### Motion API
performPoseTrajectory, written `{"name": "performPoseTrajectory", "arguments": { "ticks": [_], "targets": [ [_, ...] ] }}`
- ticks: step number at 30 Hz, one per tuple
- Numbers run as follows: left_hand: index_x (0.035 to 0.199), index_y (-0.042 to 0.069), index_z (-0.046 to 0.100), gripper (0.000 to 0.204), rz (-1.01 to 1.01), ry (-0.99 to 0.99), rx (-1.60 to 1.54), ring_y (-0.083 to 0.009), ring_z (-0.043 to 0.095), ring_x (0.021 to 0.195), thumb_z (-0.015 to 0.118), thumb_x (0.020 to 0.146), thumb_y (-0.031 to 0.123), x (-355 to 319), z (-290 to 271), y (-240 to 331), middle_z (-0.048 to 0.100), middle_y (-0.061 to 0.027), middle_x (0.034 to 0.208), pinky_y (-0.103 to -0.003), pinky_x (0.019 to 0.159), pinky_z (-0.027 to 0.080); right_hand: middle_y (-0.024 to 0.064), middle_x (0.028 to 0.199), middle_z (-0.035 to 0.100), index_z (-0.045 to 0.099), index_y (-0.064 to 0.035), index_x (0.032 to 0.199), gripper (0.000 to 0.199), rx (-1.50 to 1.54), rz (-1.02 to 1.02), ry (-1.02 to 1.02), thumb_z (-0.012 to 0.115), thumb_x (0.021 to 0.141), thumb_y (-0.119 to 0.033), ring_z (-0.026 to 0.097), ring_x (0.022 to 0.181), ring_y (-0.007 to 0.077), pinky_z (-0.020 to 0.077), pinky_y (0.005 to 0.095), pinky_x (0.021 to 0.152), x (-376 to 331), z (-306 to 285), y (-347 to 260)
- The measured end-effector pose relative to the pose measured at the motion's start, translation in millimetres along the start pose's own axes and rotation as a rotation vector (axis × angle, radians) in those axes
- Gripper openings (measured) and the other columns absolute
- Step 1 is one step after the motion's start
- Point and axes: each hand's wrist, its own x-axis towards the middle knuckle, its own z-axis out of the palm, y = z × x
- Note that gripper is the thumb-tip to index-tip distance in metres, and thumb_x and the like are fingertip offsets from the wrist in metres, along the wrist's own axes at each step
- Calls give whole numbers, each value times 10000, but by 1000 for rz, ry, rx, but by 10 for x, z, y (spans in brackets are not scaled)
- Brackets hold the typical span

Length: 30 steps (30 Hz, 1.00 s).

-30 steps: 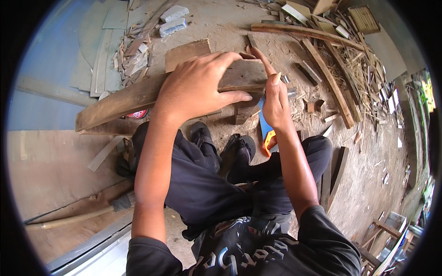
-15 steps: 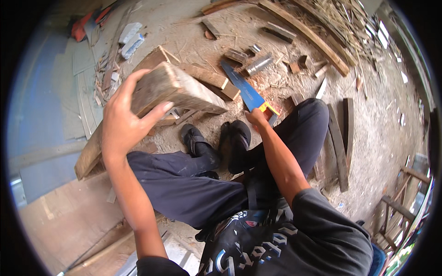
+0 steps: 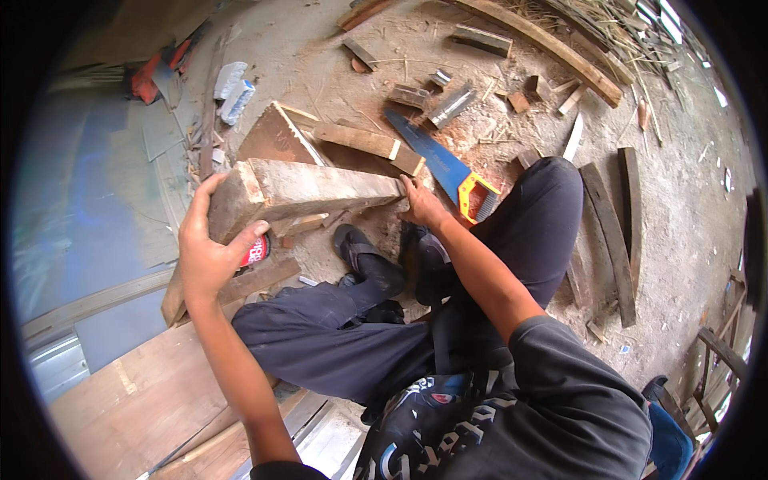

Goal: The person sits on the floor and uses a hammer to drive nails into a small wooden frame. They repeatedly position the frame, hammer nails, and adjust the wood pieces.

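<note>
A thick, rough wooden beam (image 3: 328,184) lies crosswise in front of me, held at both ends. My left hand (image 3: 212,244) grips its near left end, thumb below and fingers over the far side. At the other end, my right hand (image 3: 422,204) is closed round the beam's tip, its fingers partly hidden. Just right of that hand, a handsaw (image 3: 436,160) with a blue blade and a yellow handle rests on the ground. Behind the beam are shorter wood pieces (image 3: 356,139). Below its left end shows a red can (image 3: 256,250), mostly covered by the hand and wood.
Offcuts (image 3: 410,97) and sawdust lie beyond the saw. A knife-like blade (image 3: 574,138) points away beside my right knee. Long timbers (image 3: 612,232) lie to the right, with another beam (image 3: 552,48) at the back. Plywood boards (image 3: 136,384) are at lower left.
My right hand has left the saw's handle and taken hold of the beam's right end. The beam's left end, in my left hand, has come lower and nearer. The saw stays on the ground.
</note>
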Motion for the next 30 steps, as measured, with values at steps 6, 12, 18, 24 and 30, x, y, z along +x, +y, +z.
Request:
{"name": "performPoseTrajectory", "arguments": {
  "ticks": [6,12,18,24,30],
  "targets": [
    [1320,21,589,772,-31,-1,15,-268,685,1130,959,671,214,-47,-16,70,711,-152,1200,-381,982,529,329,1468,486,234,-104,1631,1104,187,12,30,888,775,-349,517,1327,492,457,498,1102,98,203,-159],
    [1293,26,594,792,-42,3,25,-279,704,1106,976,635,250,-49,1,50,717,-163,1180,-392,959,546,292,1448,534,341,-34,1571,969,177,1,61,863,762,-148,552,1303,465,471,477,1091,148,209,-177],
    [1276,26,589,792,-48,5,32,-279,712,1075,982,634,275,1,-1,77,722,-167,1155,-397,933,553,322,1486,485,321,-84,1595,1004,187,27,50,883,769,-180,508,1361,462,439,476,1141,180,251,-156],
    [1260,40,589,791,-53,8,42,-265,720,1049,990,630,302,-14,9,114,731,-155,1124,-387,913,557,283,1437,558,368,-50,1565,1002,176,23,102,901,722,-142,558,1302,459,469,475,1096,159,246,-187],
    [1290,36,572,781,-34,-1,100,-265,699,1077,966,669,298,-2,-9,116,720,-154,1140,-386,943,532,297,1417,568,312,-47,1589,1028,164,-53,65,890,757,-220,566,1283,478,483,497,1060,212,214,-102]
  ]
}}
